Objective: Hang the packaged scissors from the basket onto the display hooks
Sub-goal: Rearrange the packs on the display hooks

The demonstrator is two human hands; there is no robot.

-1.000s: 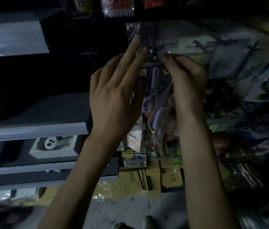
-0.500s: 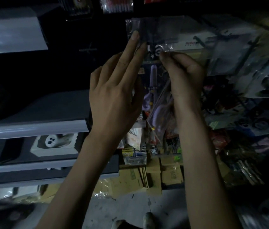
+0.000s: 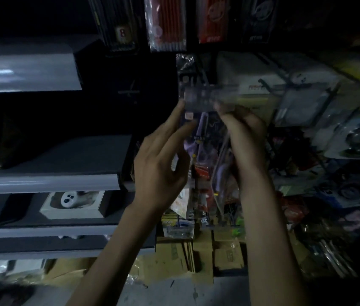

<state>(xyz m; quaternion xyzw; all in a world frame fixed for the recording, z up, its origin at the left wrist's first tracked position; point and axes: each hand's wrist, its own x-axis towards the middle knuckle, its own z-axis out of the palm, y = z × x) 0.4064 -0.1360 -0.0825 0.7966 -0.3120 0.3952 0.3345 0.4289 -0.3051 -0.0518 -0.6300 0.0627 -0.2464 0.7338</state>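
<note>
Packaged scissors (image 3: 200, 138) hang vertically below the right hand's (image 3: 247, 138) pinching fingertips, with the left hand (image 3: 159, 173), fingers straight, apparently touching their left edge.

Both hands were raised in dim light before a crowded display. The right hand (image 3: 245, 138) pinched the clear top flap of the packaged scissors (image 3: 202, 129) — purple scissors showing through, the flap itself blurred. The left hand (image 3: 161, 164) kept its fingers straight, the tips touching the pack's left edge. Grey shelves (image 3: 46, 183) stood at the left — red packs (image 3: 165, 23) hung above.
</note>
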